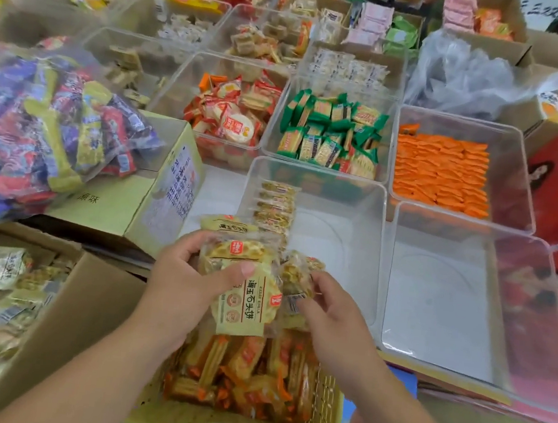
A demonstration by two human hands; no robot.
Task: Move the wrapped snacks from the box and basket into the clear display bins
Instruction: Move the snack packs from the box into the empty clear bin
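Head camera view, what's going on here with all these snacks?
A person is stocking display bins. The left hand and right hand together grip a bunch of yellow wrapped biscuits above the basket of orange-wrapped snacks. The clear bin just ahead holds only one short row of the same biscuits along its left wall.

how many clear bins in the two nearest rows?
5. Near row: centre bin holding a few packs, empty right bin. Next row: red-white-pack bin, green-pack bin, orange-pack bin. More bins behind, too blurred to count.
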